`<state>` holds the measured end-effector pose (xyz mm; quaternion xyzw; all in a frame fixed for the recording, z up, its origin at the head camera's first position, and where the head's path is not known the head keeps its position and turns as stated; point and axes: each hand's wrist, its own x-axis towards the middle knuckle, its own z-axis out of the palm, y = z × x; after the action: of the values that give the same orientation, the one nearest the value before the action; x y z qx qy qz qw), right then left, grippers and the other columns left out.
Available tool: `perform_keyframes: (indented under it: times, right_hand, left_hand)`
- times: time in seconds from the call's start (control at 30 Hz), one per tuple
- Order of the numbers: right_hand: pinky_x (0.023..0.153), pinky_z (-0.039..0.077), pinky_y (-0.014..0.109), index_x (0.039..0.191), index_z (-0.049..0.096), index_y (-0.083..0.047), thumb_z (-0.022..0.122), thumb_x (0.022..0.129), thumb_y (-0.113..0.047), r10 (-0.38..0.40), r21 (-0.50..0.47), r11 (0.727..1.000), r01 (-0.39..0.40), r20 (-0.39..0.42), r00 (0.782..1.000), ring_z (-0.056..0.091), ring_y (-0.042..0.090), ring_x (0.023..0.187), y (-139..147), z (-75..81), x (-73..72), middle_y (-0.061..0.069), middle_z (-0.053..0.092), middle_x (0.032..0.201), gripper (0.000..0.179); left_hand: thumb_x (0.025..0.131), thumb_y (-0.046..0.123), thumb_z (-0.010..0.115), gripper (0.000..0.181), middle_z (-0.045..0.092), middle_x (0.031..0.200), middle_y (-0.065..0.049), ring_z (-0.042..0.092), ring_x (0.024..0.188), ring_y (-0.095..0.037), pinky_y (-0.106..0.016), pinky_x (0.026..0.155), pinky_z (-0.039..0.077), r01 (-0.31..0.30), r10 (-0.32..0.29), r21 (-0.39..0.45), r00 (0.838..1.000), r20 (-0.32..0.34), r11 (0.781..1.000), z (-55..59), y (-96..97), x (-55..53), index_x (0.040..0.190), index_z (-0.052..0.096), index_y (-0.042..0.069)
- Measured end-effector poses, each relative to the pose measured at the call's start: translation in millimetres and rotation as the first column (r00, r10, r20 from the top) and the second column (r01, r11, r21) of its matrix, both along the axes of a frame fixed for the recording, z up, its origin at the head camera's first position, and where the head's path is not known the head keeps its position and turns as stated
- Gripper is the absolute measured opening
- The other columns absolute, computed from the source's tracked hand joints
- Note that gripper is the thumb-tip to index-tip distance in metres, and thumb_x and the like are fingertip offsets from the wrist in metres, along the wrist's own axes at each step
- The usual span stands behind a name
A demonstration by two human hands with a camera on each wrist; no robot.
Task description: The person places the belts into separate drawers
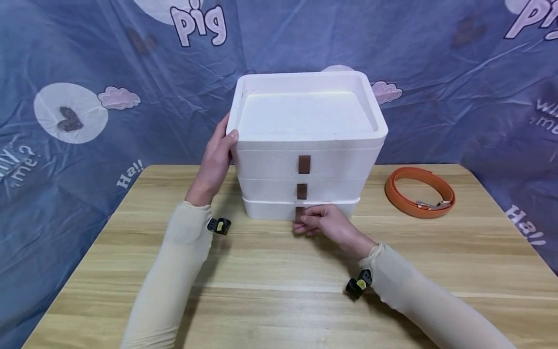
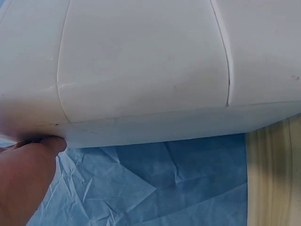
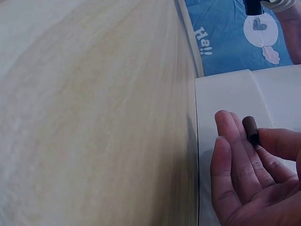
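A white drawer box (image 1: 305, 167) with three stacked tiers stands at the back of the table, each tier with a brown pull tab on its front. My left hand (image 1: 215, 160) holds the box's upper left front corner, thumb at the top rim; its other fingers are mostly hidden along the side. In the left wrist view, the thumb (image 2: 40, 155) lies against the white side. With thumb and fingers, my right hand (image 1: 327, 225) pinches the lowest brown tab (image 3: 251, 129). The bottom drawer (image 1: 270, 210) appears nearly flush with the tiers above.
Right of the box lies a coiled orange strap (image 1: 396, 196) with a metal clasp. The box's recessed top (image 1: 305, 116) has a raised rim. A blue printed cloth (image 1: 174, 87) hangs behind the wooden table (image 1: 261, 300).
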<state>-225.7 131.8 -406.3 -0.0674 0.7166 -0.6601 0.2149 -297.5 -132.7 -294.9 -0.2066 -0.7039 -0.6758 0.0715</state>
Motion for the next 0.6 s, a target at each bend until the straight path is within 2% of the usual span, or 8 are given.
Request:
perform_keyframes:
  times: [0.37, 0.6]
  right_hand:
    - [0.08, 0.053, 0.045, 0.106, 0.064, 0.012, 0.054, 0.097, -0.001, 0.009, 0.0, 1.0, -0.009, -0.006, 1.0, 0.069, 0.035, 0.091, 1.1, 0.4, 2.4, 0.023, 0.07, 0.098, 0.018]
    - [0.079, 0.053, 0.045, 0.107, 0.063, 0.012, 0.054, 0.097, -0.001, 0.01, -0.016, 1.0, -0.01, 0.007, 1.0, 0.069, 0.037, 0.091, -0.2, 2.2, 4.0, 0.024, 0.07, 0.097, 0.019]
  left_hand:
    - [0.099, 0.03, 0.042, 0.064, 0.029, 0.155, -0.007, 0.037, 0.131, -0.024, -0.044, 0.106, 0.03, -0.001, 0.001, -0.005, 1.0, 0.003, 1.0, -0.5, 0.5, -0.2, 0.157, 0.022, 0.012]
    - [0.1, 0.03, 0.042, 0.063, 0.029, 0.155, -0.007, 0.037, 0.131, -0.023, -0.043, 0.105, 0.031, 0.012, -0.012, 0.009, 1.0, -0.02, 1.0, -1.0, -0.9, -0.2, 0.157, 0.022, 0.011]
